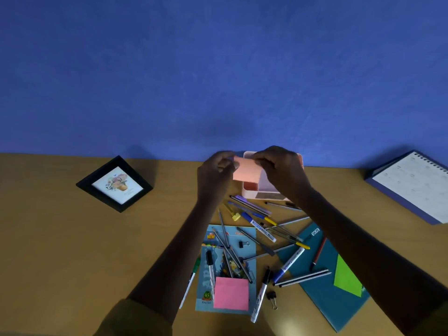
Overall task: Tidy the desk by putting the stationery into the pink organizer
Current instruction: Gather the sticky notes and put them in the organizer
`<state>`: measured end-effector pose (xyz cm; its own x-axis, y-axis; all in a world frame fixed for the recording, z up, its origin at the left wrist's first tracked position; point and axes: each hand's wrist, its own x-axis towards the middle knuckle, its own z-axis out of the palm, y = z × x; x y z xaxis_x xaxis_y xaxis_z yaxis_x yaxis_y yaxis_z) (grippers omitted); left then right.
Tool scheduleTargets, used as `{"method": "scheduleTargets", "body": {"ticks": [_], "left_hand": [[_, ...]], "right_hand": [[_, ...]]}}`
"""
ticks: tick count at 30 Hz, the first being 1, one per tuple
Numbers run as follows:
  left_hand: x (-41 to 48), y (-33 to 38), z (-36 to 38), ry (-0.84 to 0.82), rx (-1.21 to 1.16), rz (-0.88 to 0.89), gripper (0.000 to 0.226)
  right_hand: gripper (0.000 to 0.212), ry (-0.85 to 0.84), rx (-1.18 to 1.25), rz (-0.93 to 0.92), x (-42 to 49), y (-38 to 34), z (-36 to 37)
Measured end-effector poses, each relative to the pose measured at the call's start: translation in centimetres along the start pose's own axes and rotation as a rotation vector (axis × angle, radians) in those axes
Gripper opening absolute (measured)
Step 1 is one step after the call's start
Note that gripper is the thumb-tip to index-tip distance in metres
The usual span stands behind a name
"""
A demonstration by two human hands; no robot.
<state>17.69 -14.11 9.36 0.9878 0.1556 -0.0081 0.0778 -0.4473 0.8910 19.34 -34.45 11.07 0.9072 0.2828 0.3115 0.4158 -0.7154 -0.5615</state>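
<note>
Both hands hold a peach sticky-note pad [246,170] just above the pink organizer [249,192] at the back of the desk. My left hand [215,174] pinches the pad's left top corner. My right hand [282,169] pinches its right top corner and hides much of the organizer. Several pens, pencils and markers [263,230] lie scattered in front of the organizer. A pink sticky-note pad [231,294] lies on a light blue booklet [247,236]. A green sticky-note pad [347,277] rests on a teal notebook [312,295].
A black picture frame [115,183] lies at the back left. A spiral calendar [414,184] sits at the far right. Two black binder clips [243,244] [272,297] lie among the pens. A green-capped marker [192,275] lies under my left forearm. A blue wall rises behind the wooden desk [72,238].
</note>
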Motion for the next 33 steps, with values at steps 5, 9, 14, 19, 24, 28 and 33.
{"method": "scheduleTargets", "body": {"ticks": [5, 9, 14, 19, 24, 28, 33], "left_hand": [[3.1, 2.6, 1.8, 0.009, 0.064, 0.235, 0.023], [5.1, 2.7, 2.9, 0.039, 0.154, 0.341, 0.015], [6.2, 1.9, 3.6, 0.046, 0.254, 0.325, 0.011], [6.9, -0.5, 4.4, -0.029, 0.349, 0.25, 0.01], [7.4, -2.1, 5.5, -0.101, 0.466, 0.23, 0.011], [7.9, -3.2, 6.3, -0.121, 0.533, 0.235, 0.014], [8.3, -4.2, 7.3, -0.123, 0.593, 0.246, 0.011]], "right_hand": [[0.016, 0.079, -0.064, -0.092, 2.0, 2.3, -2.0], [0.015, 0.111, -0.119, -0.092, 3.1, 3.2, -2.5], [0.017, 0.087, -0.16, -0.084, 3.6, 4.6, -1.7], [0.023, 0.008, -0.175, -0.063, 3.0, 6.8, 0.9], [0.024, -0.076, -0.185, 0.072, 2.0, 8.0, 3.0], [0.024, -0.093, -0.236, 0.155, 1.7, 8.1, 3.9], [0.029, -0.129, -0.275, 0.225, 1.6, 8.6, 4.8]]}}
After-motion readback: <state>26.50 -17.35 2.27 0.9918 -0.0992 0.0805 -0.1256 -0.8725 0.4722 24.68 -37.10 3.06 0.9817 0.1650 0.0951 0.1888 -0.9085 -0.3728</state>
